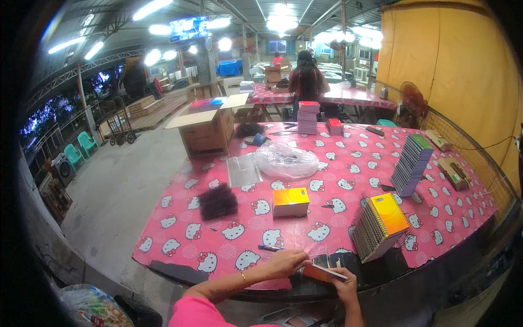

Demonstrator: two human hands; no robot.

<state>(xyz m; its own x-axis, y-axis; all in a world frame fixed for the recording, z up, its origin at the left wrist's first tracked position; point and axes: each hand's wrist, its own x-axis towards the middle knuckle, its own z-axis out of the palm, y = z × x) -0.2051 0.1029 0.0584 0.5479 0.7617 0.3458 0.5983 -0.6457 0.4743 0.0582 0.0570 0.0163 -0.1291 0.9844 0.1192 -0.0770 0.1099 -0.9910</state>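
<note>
My right hand [345, 284] grips a small notebook [320, 273] with an orange-brown cover at the table's near edge. The fingers of my left hand [291, 262] are pinched together at the notebook's left end; what they hold is too small to make out. Just beyond the left hand lies a blue pen [269, 248]. A short stack of yellow-orange notebooks [291, 202] sits farther in on the table. To the right, a tall, leaning stack of spiral notebooks [381, 226] shows a yellow top cover.
Pink patterned cloth covers the table [289, 234]. On it are black wire pieces [218, 202], clear plastic [287, 161], an open carton [207, 136], a tall green-topped notebook stack [412, 163] and red-topped notebooks [308, 117]. Another person [308, 82] stands beyond; a fan [412, 101] is at right.
</note>
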